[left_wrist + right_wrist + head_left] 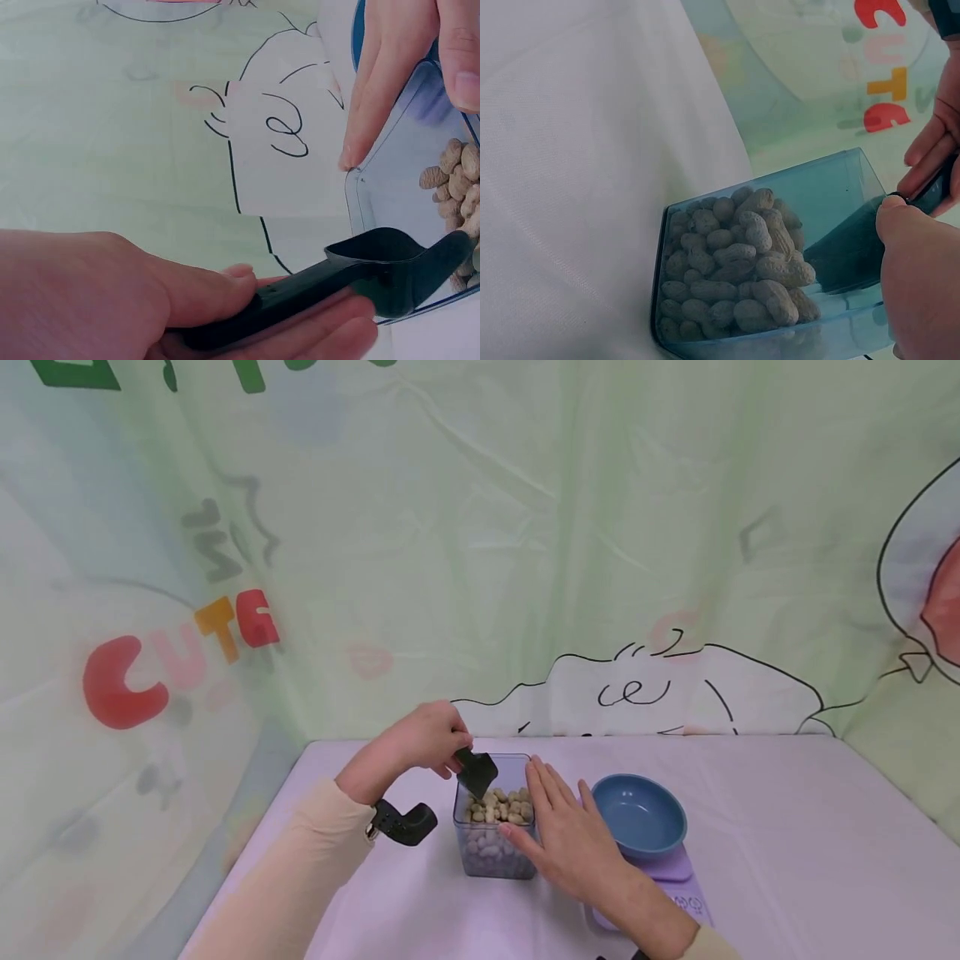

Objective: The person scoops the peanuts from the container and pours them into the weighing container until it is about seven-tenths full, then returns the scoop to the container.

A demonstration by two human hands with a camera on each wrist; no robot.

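My left hand grips the handle of a black scoop, its blade tipped down into a clear bluish container. Peanuts in their shells fill the lower part of that container, and the scoop's tip reaches them. In the left wrist view the scoop shows a hollow bowl with no peanuts seen in it. My right hand lies with straight fingers along the container's right side, thumb at the near rim. The right wrist view shows the peanuts heaped against the container's wall.
Right of the container, a blue bowl sits on a purple kitchen scale, partly behind my right hand and forearm. A pale cloth covers the table. A printed curtain hangs behind the table's far edge.
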